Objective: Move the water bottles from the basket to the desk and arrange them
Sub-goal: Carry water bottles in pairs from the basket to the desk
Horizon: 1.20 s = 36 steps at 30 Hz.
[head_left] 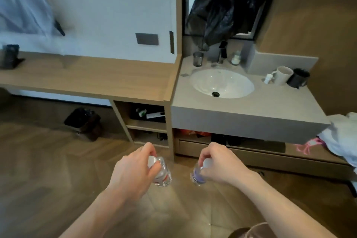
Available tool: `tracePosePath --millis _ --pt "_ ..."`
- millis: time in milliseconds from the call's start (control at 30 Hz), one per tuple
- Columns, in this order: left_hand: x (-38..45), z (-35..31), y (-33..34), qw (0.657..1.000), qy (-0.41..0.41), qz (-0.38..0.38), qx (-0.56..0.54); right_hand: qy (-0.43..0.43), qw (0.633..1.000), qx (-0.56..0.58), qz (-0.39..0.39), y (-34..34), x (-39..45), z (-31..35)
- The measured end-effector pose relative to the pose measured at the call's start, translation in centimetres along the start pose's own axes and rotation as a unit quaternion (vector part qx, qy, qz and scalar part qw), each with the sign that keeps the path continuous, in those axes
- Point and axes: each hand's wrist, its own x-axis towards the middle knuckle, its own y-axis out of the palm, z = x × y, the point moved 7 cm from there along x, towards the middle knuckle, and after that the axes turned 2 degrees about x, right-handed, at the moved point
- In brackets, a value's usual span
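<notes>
Two small clear plastic water bottles with white caps are in view, one in each hand, both held above the wooden herringbone floor [48, 160] and well short of the long light-wood table [87, 77]. The left hand [133, 172] has its fingers [149, 149] curled round the cap end of the red-labelled bottle [162, 176], which hangs down from that grip. The right hand [220, 164] pinches the cap end of the purple-labelled bottle [197, 177] the same way, fingers bent closed over it.

The table carries one dark object at its far left end [10, 56], too blurred to tell what it is. Beside the table, the grey stone counter [251, 110] holds one white oval sink [222, 83], one dark faucet [222, 52], one grey tumbler [198, 59], one small bottle with white contents [235, 58], one white mug [282, 75] and one black mug [298, 78] touching each other.

A black-lined bin [83, 120] stands on the floor under the table; its contents cannot be made out.
</notes>
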Motion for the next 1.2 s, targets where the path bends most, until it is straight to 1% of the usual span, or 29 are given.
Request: tracePosePath --millis 100,233,333,500,800,933,1067,1200 --pt "0.5 6.6 -3.3 1.000 0.001 -0.025 0.009 -0.036 0.999 0.022 -0.010 0.5 2.7 7.4" --pt "0.9 15.0 -7.0 0.999 -0.021 -0.044 0.022 -0.078 0.996 0.041 -0.007 1.9 6.5 16.7" --pt "1.2 20.8 -9.6 0.996 -0.059 -0.056 0.026 -0.117 0.992 0.045 0.018 3.1 8.9 23.3" --pt "2.5 29.3 -14.2 0.986 -0.130 -0.103 -0.001 -0.178 0.982 0.042 0.051 4.4 14.2 33.2" --pt "8.3 43.8 -20.2 0.953 -0.250 -0.173 -0.010 -0.282 0.954 0.021 0.103 6.5 27.7 49.4" --pt "10.9 49.4 -23.4 0.934 -0.309 -0.180 -0.023 -0.325 0.936 0.025 0.133 6.5 33.1 56.4" --pt "12.8 54.4 -26.8 0.911 -0.341 -0.230 -0.029 -0.375 0.916 0.016 0.140 6.4 38.5 64.2" --pt "13.1 58.8 -29.1 0.890 -0.375 -0.260 -0.014 -0.412 0.897 -0.008 0.158 8.3 41.9 71.2"
